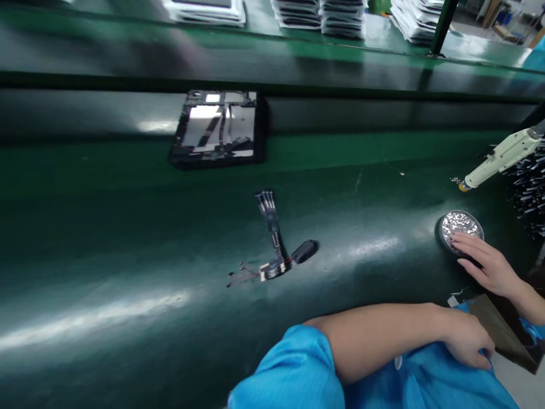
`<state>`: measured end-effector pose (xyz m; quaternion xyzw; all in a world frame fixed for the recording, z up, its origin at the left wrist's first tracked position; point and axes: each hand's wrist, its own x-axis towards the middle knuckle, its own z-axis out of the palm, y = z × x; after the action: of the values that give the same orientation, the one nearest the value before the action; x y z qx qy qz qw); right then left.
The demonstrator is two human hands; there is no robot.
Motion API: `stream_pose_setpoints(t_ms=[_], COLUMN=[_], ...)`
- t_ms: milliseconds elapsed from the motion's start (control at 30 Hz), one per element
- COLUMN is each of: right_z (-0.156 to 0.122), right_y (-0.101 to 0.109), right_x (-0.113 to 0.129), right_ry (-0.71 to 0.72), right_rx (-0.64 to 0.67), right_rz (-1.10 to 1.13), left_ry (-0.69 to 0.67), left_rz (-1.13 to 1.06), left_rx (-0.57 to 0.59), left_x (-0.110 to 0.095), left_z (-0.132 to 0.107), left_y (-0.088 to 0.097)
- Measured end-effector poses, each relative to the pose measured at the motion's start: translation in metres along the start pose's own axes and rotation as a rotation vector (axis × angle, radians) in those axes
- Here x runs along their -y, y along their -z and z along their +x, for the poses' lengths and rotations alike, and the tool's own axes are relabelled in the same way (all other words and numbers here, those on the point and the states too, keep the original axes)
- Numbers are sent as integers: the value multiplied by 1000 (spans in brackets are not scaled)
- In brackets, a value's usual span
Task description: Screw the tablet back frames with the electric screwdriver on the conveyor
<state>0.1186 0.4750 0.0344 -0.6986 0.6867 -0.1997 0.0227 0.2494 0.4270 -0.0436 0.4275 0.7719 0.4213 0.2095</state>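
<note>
My right hand point(489, 264) reaches over a round dish point(445, 245) of small shiny metal pieces point(460, 221). Its fingers are stretched out, the tips on the pieces and the thumb apart below them. My left hand point(470, 341) lies by the near table edge, close to my blue clothing, with its fingers curled in; whether they hold anything is hidden. Toward the middle of the table lies a small circuit board point(272, 269) with a dark flat cable point(271, 221), thin wires and a black oval part point(305, 251) on red leads.
An opened tablet-like device point(219, 128) sits at the back of the green table point(128, 227). A pale-green handheld tool point(502, 156) juts in from the right, beside a bundle of dark thin parts point(530, 187). Stacks of flat white-wrapped items point(343, 17) stand on the shelf.
</note>
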Motion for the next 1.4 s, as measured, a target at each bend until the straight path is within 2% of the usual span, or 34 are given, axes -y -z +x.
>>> stream_pose_setpoints(t_ms=[167,300,400,500,633,733,833,1033,1200,1300,1400], right_z=[-4,-13,-5,6,2,-7,-5,16,9,6,9], right_y=[0,0,-6,-8,0,8,7,-3,0,-1,-4], right_x=[-7,-4,-1,-5,-12,-8,-2,-15,-35,-35,-25], right_ry=[-29,-32,-13,-24,-37,-6,17,47,-28,-71,-53], right_rx=[-4,88,168,188,164,213,259,216,129,99,115], right_rz=[-42,-99,-150,-214,-241,-215,-189,-216,-210,-193,-195], left_ry=[24,27,20,23,2,-12,-24,-14,-9,-11,-11], left_rz=[-28,-39,-28,-10,-5,-26,-39,-25,-18,-32,-32], left_rx=[4,22,40,36,-15,-50,-44,-52,-52,-43,-32], left_x=[2,3,1,0,3,5,5,6,11,10,7], left_z=[2,5,3,0,3,6,4,4,11,10,6], left_y=[0,-2,0,0,-4,-5,-5,-7,-9,-9,-9])
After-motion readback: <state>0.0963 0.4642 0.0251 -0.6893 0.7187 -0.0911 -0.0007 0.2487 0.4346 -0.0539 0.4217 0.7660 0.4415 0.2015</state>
